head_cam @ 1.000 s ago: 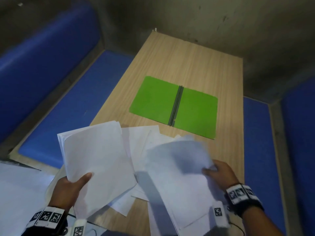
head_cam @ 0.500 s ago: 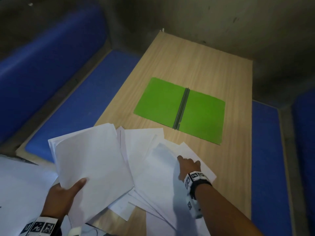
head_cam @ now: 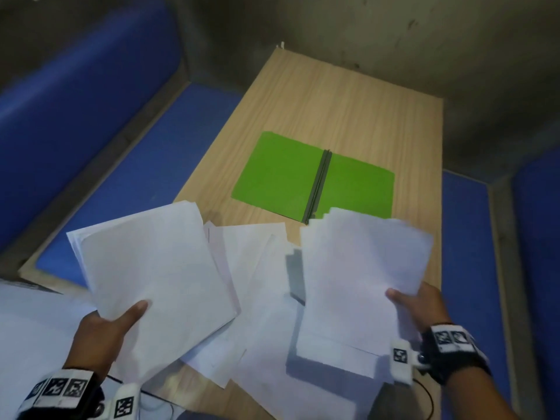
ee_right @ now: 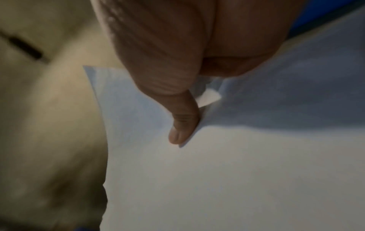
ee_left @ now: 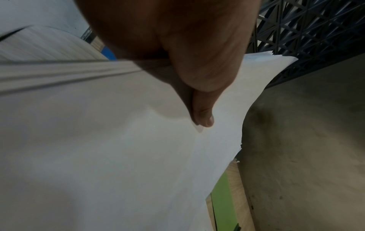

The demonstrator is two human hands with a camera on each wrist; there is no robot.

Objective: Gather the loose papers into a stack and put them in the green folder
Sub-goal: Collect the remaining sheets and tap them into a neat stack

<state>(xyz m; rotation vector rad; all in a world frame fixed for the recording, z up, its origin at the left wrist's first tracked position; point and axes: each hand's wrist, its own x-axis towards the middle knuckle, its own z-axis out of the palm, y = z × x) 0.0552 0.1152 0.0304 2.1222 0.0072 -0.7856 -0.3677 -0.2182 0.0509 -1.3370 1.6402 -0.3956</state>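
The green folder (head_cam: 315,183) lies open and flat on the middle of the wooden table (head_cam: 348,110); a strip of it (ee_left: 224,200) shows in the left wrist view. My left hand (head_cam: 112,322) grips a stack of white papers (head_cam: 151,268) above the table's near left corner, thumb on top (ee_left: 203,112). My right hand (head_cam: 421,304) holds a second bunch of white sheets (head_cam: 357,274) lifted at the near right, thumb pressed on top (ee_right: 183,125). More loose sheets (head_cam: 257,298) lie overlapping on the table between the two hands.
Blue padded benches (head_cam: 127,140) flank the table on the left and on the right (head_cam: 472,268). A grey concrete wall (head_cam: 394,34) stands behind the far table edge. More white paper (head_cam: 27,322) lies at the near left, off the table.
My right hand reached onto the loose sheets, then drew back right with a bunch of them lifted off the table. The left hand kept its stack, shifting only slightly.
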